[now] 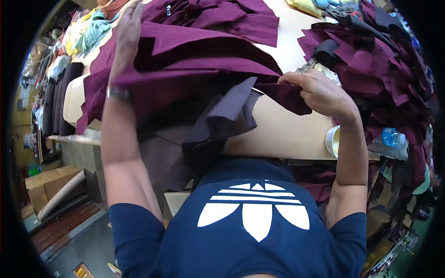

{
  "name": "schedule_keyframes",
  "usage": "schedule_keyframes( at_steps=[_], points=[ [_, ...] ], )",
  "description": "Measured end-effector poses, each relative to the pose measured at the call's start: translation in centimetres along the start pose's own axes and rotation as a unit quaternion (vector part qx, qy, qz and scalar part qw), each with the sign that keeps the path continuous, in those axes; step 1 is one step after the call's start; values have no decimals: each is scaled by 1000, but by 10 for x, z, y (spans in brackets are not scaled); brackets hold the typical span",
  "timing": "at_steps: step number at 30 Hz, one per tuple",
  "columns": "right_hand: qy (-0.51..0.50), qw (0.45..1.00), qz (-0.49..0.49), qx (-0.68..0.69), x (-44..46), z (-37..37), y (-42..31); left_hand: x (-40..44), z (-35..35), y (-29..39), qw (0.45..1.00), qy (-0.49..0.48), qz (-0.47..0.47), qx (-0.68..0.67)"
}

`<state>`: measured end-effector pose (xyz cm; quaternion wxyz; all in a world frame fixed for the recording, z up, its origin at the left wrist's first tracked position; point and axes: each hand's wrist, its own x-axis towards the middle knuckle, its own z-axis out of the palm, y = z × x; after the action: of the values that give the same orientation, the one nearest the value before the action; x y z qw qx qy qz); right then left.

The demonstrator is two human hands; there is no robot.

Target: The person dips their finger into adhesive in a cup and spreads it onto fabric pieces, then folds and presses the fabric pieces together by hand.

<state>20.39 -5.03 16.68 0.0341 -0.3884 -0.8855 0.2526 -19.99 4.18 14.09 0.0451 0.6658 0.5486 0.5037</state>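
A wide piece of maroon fabric [199, 76] stretches in raised folds between my hands over the tabletop [287, 134]. My right hand [322, 92] pinches its right end between thumb and fingers. At the far left, my left hand [129, 37] lies flat against the cloth, fingers stretched out and somewhat blurred. The left wrist is partly behind a fold. A dark grey piece of cloth [227, 113] hangs crumpled below the maroon one, over the table's near edge. More maroon pieces [222, 18] lie beyond my hands.
A large heap of maroon cut pieces [375, 60] piles up on the right. Near my right forearm stand a white tub [333, 141] and a plastic bottle [391, 137]. Dark fabric rolls [65, 99] and a cardboard box [51, 185] are on the left.
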Motion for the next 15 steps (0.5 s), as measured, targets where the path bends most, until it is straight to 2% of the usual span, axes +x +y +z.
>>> schedule_keyframes(
  at_steps=[1, 2, 4, 7, 8, 10, 12, 14, 15],
  points=[
    [1, 1000, 20, -12, 0, 5, 8, -15, 7, 58, 996, 73, 13, -46],
    [2, 999, 41, -22, -1, 9, 13, -39, 11, 79, 988, 62, 139, 40],
    [35, 999, 30, -7, -6, 10, 11, -110, 29, 136, 950, -26, 302, 74],
    [61, 998, 11, -10, -8, 7, 10, -193, 71, 165, 942, -172, 208, 197],
    [67, 998, 9, -8, -9, 2, 8, -194, 75, 151, 938, -208, 135, 243],
    [75, 995, 26, -53, -11, -4, 4, -199, 72, 109, 955, -220, 53, 190],
    [79, 985, 63, -140, -9, -4, -2, -189, 44, 90, 945, -309, -40, 102],
    [67, 990, 24, -118, -6, 3, -1, -157, 10, 78, 946, -317, -42, 45],
    [62, 994, 2, -92, -8, 9, -6, -130, -8, 84, 947, -307, -27, 92]
  ],
)
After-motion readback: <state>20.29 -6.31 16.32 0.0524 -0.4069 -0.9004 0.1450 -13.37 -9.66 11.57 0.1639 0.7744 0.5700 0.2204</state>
